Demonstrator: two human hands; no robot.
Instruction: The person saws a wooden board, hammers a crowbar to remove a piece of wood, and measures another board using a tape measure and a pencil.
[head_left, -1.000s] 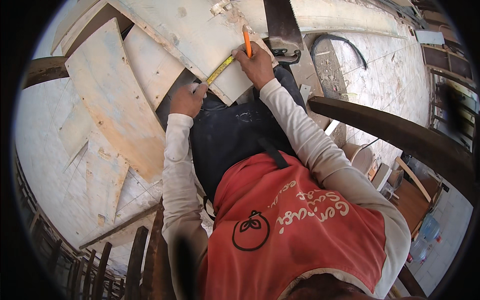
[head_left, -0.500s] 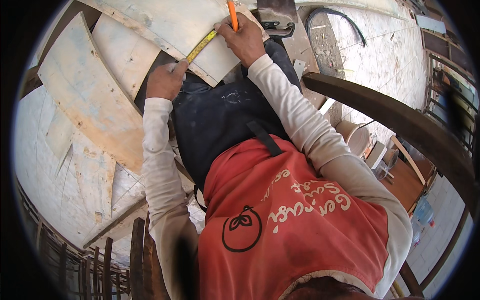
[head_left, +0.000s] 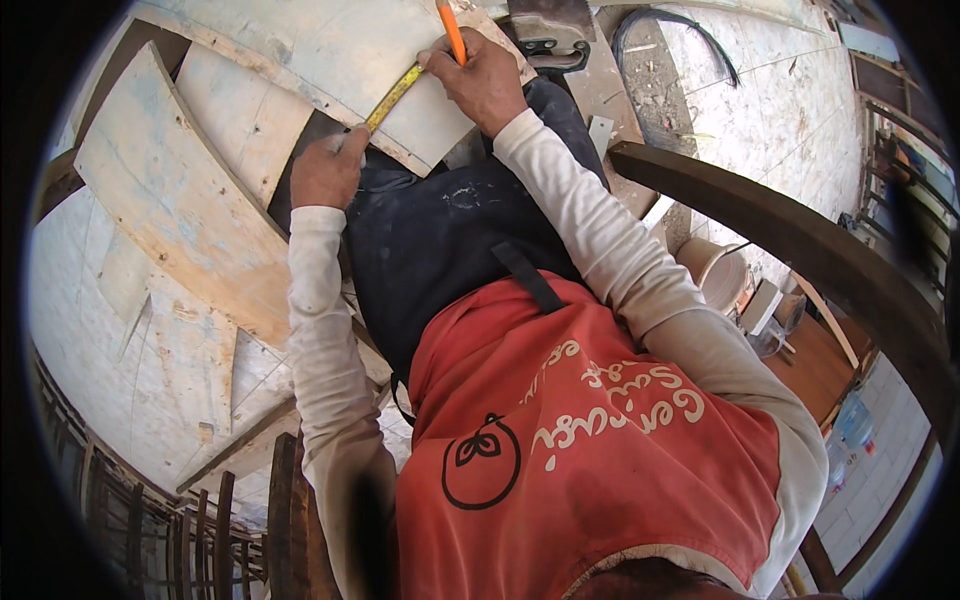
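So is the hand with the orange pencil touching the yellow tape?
Touching. The head view shows the right hand, holding the orange pencil, with its fingertips pressed on the upper end of the yellow tape.

An orange pencil (head_left: pixel 452 30), a yellow tape measure (head_left: pixel 392 97), whitish boards (head_left: pixel 330 50), a red apron (head_left: pixel 590 470) with pale lettering, cream sleeves (head_left: pixel 320 330).

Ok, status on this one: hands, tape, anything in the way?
Left hand pins yellow tape measure to the white board. Right hand holds orange pencil at the tape's far end. Nothing blocking.
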